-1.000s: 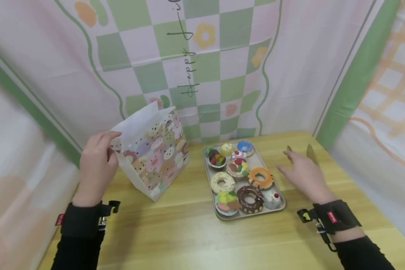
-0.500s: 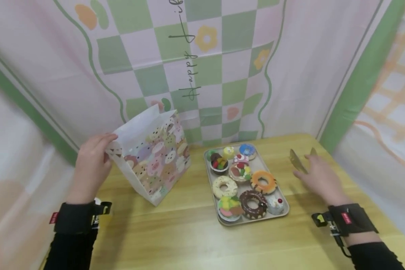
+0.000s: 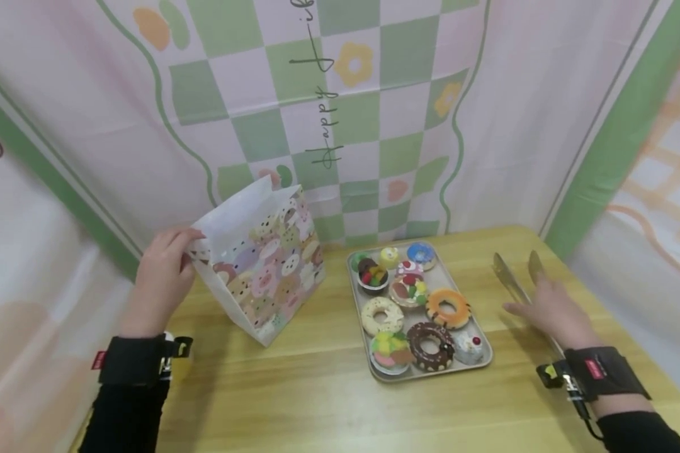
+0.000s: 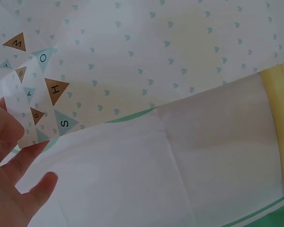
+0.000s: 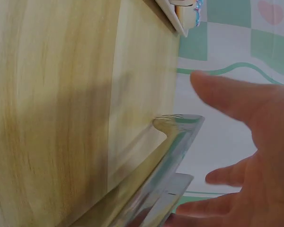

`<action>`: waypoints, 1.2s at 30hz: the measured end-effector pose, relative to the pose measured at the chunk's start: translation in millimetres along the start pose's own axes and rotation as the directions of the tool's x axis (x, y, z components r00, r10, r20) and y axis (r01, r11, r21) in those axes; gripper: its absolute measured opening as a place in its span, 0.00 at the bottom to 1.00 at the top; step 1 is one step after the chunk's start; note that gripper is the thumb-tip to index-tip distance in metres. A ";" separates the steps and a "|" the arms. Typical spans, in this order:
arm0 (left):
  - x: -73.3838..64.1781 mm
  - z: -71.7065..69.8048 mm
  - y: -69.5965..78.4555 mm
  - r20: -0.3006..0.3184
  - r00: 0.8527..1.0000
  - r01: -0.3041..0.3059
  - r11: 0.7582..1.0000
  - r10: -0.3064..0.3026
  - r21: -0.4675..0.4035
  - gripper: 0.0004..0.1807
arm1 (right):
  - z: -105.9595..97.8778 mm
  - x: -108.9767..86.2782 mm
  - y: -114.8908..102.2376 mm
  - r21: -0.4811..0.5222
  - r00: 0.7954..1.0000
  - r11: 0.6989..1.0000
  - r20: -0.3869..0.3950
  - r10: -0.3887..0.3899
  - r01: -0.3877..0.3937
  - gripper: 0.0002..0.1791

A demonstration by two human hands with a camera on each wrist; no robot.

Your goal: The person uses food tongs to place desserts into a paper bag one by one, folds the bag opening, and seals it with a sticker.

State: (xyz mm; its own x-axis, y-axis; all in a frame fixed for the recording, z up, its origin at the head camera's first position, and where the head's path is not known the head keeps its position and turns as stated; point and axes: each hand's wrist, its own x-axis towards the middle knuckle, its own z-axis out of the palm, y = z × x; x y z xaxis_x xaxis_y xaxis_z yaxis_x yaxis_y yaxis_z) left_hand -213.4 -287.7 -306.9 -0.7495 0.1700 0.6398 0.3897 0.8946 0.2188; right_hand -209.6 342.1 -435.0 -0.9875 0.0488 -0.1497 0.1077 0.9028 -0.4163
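Note:
My left hand (image 3: 163, 277) pinches the upper left edge of a paper bag (image 3: 272, 270) printed with cartoon animals, which stands with its mouth spread. In the left wrist view, the bag's side (image 4: 132, 52) shows small hearts and lettered pennants, with thumb and fingers at its corner. On the right, my right hand (image 3: 555, 314) hovers over metal tongs (image 3: 510, 277) lying on the table, fingers apart. The right wrist view has the thumb (image 5: 227, 94) held out, away from the tongs (image 5: 151, 175); whether any fingertip touches them I cannot tell.
Between the hands lies a metal tray (image 3: 368, 362) of toy-like pastries, among them a chocolate donut (image 3: 416, 355), an orange donut (image 3: 433, 305) and a blue donut (image 3: 416, 251). A patterned cloth (image 3: 504, 126) hangs behind the wooden table (image 3: 317, 402).
My right hand has moved right and toward me, over the tongs, showing more of them. My left hand keeps its pinch on the bag. The view has shifted slightly.

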 end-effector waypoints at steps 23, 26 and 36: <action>-9.4 -6.0 13.7 -0.099 0.985 -0.142 0.990 0.139 -0.024 0.27 | -4.5 -0.7 16.5 0.021 0.997 0.997 0.037 0.069 -0.070 0.60; -10.8 -6.1 16.5 -0.123 0.973 -0.196 0.981 0.194 -0.006 0.28 | -4.8 -0.3 19.2 0.048 0.997 0.997 0.034 0.067 -0.068 0.57; -23.0 -9.5 30.7 -0.117 0.958 -0.271 0.961 0.263 -0.057 0.18 | 1.6 9.9 30.9 0.088 0.997 0.994 -0.020 0.074 -0.072 0.47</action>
State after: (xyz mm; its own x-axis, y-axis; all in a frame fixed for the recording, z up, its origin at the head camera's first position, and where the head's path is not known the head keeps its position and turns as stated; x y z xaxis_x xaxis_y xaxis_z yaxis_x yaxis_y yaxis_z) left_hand -179.1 -268.0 -307.9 -0.5532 0.3497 0.7561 0.6076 0.7903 0.0790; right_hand -215.9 369.8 -450.8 -0.9790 0.1241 -0.1617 0.1880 0.8560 -0.4816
